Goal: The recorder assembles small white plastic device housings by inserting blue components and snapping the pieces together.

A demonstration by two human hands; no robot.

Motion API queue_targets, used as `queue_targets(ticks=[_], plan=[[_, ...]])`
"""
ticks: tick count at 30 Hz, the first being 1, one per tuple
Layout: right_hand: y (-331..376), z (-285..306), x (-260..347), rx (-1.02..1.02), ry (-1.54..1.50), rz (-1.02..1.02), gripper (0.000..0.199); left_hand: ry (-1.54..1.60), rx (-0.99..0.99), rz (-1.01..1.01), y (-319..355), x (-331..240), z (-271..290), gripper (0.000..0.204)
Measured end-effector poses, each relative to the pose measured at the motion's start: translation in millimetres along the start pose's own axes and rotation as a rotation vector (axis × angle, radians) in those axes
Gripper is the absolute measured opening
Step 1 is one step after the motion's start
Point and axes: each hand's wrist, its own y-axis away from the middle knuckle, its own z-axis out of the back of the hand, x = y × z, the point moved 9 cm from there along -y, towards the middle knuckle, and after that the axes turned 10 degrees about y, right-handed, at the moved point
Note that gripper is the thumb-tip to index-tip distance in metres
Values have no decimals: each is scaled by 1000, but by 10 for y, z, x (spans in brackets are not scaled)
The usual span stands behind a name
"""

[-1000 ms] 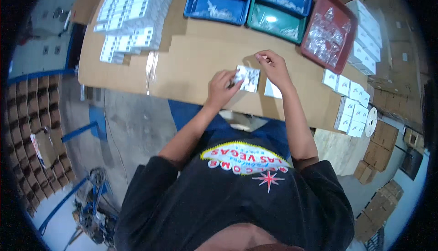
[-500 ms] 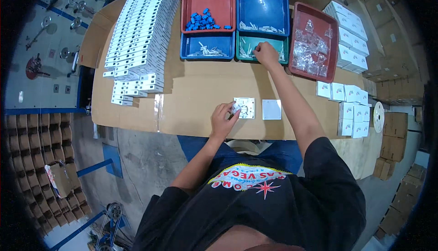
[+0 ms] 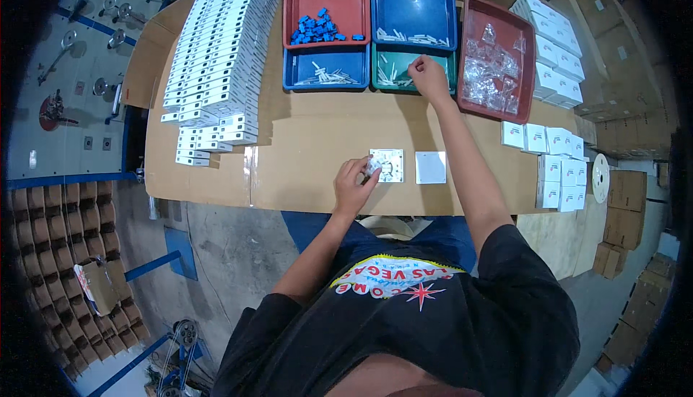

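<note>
— Hands: how are they placed?
— Left hand (image 3: 354,184) is pinched on the square white switch plate (image 3: 387,165) mid-cardboard; right hand (image 3: 427,77) is curled inside the green tray (image 3: 413,81).
— Progress?
— Assembly is judged barely begun; many small white boxes (image 3: 216,65) are stacked.

Single head-worn fisheye, steeply down over cardboard-covered table (image 3: 317,144)

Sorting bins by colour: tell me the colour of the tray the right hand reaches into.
Green: the small green plastic tray under the right hand, head view.
</note>
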Motion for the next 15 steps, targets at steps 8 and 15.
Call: queue_targets(ticks=[8, 15], plan=[[1220, -238, 155, 339, -393, 83, 18, -78, -19, -2, 38, 72, 28, 32], [2012, -341, 237, 457, -595, -41, 19, -47, -16, -38, -66, 24, 14, 33]])
